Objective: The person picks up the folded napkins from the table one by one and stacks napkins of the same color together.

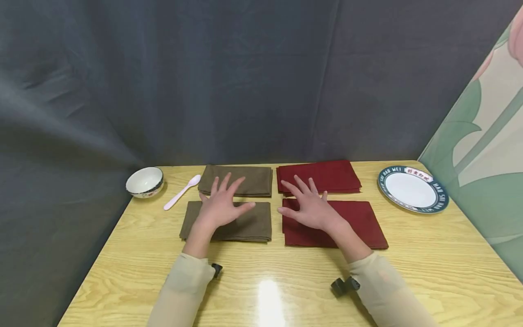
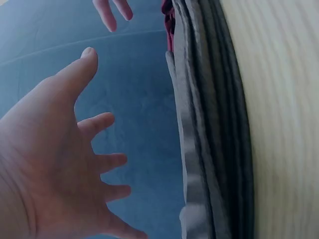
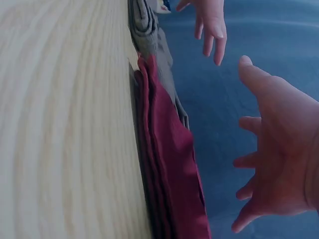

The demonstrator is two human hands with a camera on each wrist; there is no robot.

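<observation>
Showing spread, empty fingers, the left hand (image 1: 220, 208) hung over the front brown cloth (image 1: 250, 226) and the right hand (image 1: 312, 211) over the front red cloth (image 1: 360, 222) (both folded on the table (image 1: 304, 272)), which seemed light and floppy, probably best pinched through every layer at the edges.

Between cloths (image 1: 335, 175) runs a gap, curtain (image 1: 261, 91) blocking behind.
</observation>
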